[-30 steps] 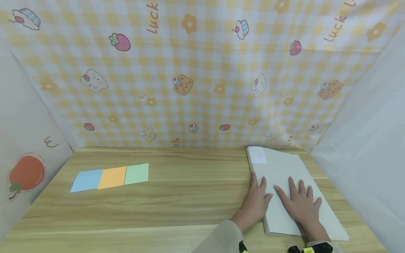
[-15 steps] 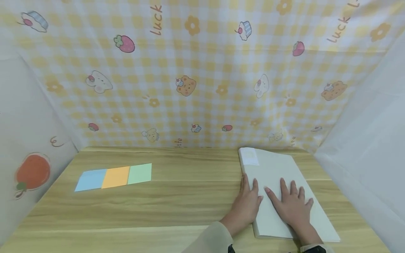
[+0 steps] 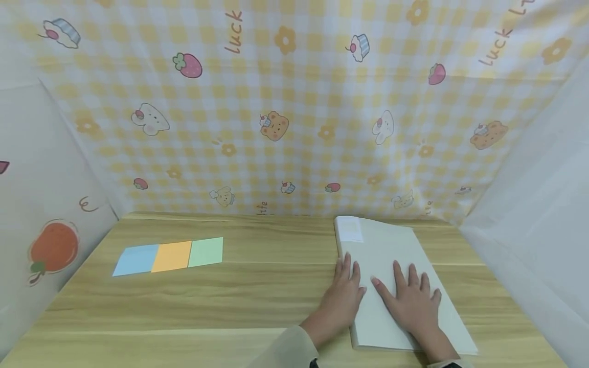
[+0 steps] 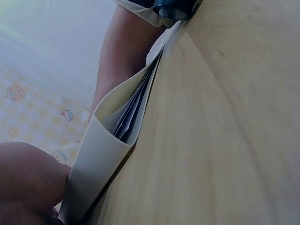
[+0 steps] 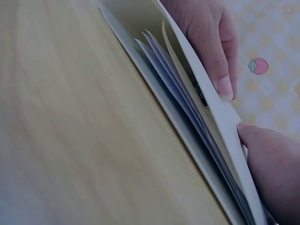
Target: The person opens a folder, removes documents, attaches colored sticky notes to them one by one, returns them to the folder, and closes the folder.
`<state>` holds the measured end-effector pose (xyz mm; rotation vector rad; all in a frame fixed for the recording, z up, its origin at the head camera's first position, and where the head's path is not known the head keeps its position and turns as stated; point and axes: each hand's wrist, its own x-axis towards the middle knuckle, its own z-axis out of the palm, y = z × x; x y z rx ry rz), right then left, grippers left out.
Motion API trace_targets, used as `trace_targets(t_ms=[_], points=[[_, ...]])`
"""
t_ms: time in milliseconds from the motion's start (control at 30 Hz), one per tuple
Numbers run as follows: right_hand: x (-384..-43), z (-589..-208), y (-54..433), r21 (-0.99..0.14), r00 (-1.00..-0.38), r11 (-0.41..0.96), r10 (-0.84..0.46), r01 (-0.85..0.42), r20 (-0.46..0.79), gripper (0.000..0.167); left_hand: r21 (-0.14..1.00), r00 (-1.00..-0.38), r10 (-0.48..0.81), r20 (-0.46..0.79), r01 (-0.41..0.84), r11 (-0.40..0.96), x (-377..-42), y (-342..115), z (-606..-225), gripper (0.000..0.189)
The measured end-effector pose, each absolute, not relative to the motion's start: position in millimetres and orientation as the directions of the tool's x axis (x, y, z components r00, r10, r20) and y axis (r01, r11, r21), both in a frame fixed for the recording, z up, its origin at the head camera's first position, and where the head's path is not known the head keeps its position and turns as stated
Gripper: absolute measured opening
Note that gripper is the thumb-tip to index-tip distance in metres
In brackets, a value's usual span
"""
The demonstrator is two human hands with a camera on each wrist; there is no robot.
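Has an off-white folder [image 3: 388,250] lying closed on the right of the counter [image 3: 207,301], far end just beside the back edge: wide spine [image 4: 95,161] on its left, white label [image 3: 350,229] in the far left corner, papers [image 5: 187,104] showing at the near end. Rests the left hand [image 3: 338,302] along the spine, fingers extended, and lays the right hand [image 3: 411,304] on top, fingers spread, gripping with neither.

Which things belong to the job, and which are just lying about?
In use:
whitish rectangular folder
left hand and right hand on it
thin pale sheets inside

Apparently lying about:
flat blue paper card
flat orange paper card
flat green paper card
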<state>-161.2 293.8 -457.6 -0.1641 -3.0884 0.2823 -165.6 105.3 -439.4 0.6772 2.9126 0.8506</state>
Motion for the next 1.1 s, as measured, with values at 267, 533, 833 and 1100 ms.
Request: trace_targets(t_ms=[267, 533, 833, 1100], points=[[-157, -457, 280, -0.18, -0.992, 0.984, 0.031, 0.008, 0.125, 0.088, 0.523, -0.914, 0.4, 0.066, 0.373, 0.767, -166, 81, -436, 0.055], [-154, -455, 265, -0.227, -0.986, 0.971, -0.044, -0.08, 0.161, 0.082, 0.539, -0.915, 0.397, 0.074, 0.371, 0.756, -166, 54, -435, 0.055], [-151, -456, 252, -0.187, -0.968, 0.97, -0.112, -0.155, 0.223, 0.081, 0.572, -0.917, 0.396, 0.04, 0.346, 0.743, -160, 32, -433, 0.057], [-151, -462, 247, -0.142, -0.947, 0.958, -0.209, -0.248, 0.246, 0.081, 0.617, -0.911, 0.41, 0.041, 0.346, 0.707, -154, 4, -432, 0.057]])
